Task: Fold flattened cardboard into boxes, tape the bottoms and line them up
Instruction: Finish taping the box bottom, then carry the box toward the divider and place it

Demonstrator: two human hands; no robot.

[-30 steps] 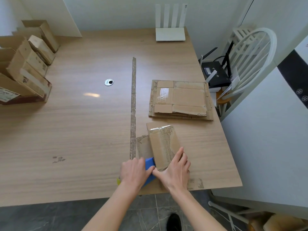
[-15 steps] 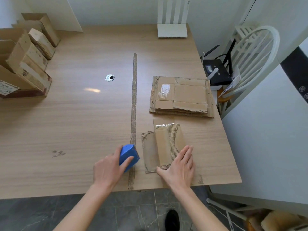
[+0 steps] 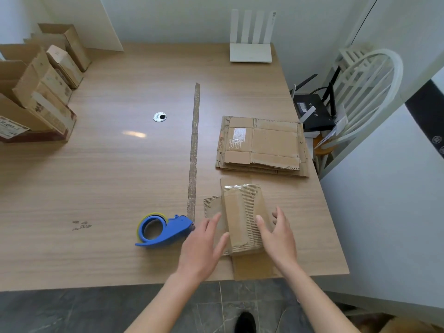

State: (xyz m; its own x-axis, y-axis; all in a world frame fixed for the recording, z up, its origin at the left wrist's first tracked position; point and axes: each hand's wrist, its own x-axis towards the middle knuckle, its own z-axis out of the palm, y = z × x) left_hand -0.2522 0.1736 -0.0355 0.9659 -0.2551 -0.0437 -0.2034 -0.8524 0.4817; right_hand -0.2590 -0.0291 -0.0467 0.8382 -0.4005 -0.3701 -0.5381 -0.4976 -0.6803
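A small brown cardboard box, its upper face taped, lies on the wooden bench near the front edge. Both hands are released, fingers spread: left hand and right hand flank it. A blue plastic tape dispenser rests just left.

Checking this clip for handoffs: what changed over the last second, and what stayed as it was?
The left hand carried the tape dispenser from beside the box leftward, set it on the table and let go, then came back to the box's left side. The right hand stayed at the box's right side. The cardboard stack and finished boxes did not move.
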